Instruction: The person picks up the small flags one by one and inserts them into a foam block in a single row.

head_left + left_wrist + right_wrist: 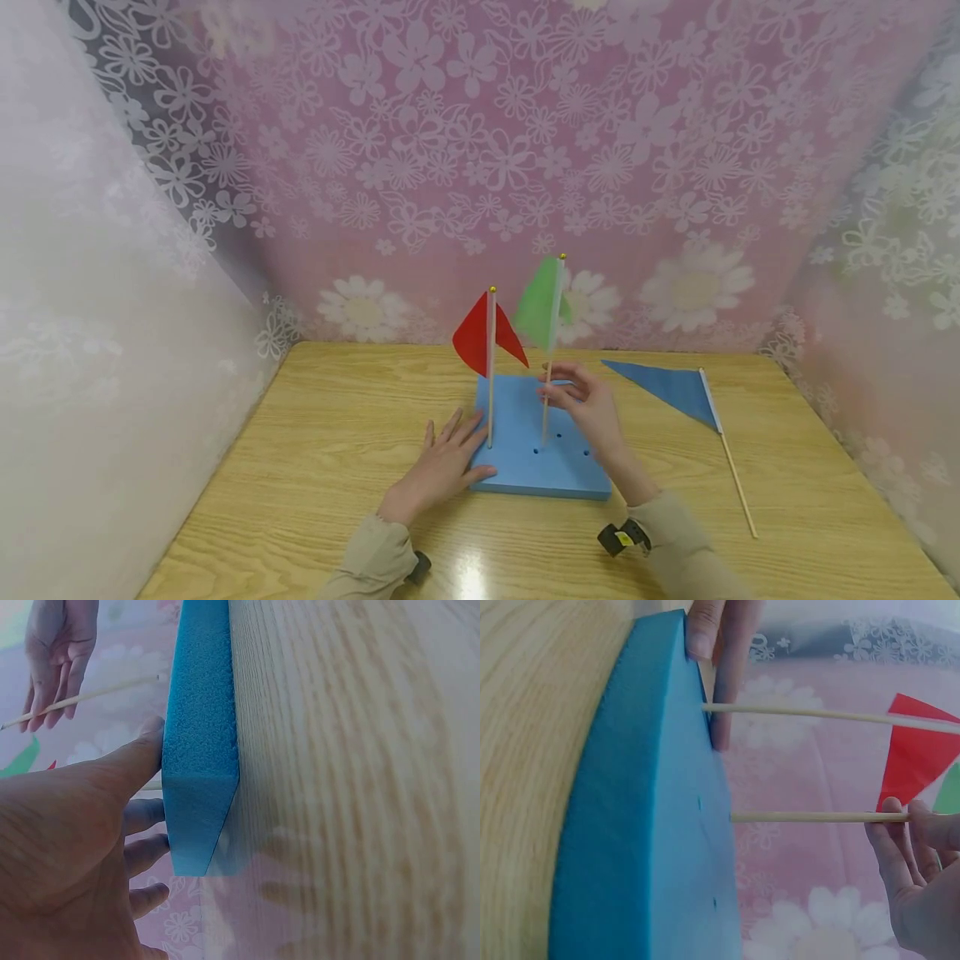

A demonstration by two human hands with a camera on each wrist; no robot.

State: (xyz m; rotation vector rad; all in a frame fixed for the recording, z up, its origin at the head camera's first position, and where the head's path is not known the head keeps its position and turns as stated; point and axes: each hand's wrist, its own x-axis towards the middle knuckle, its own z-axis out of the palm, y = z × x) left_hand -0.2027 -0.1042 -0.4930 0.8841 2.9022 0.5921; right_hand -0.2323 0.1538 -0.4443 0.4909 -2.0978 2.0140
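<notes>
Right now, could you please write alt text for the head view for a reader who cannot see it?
A right hand pinches the stick of a green flag standing in a blue foam block on a wooden table, while the left hand rests flat on the block's left edge. A red flag stands in the block; a blue flag lies on the table to the right.

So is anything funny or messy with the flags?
One thing stands out: the blue flag lies flat on the table, right of the foam block, while the red flag stands upright in it. The green flag, pinched by the right hand, leans slightly. Nothing looks spilled or broken.
</notes>
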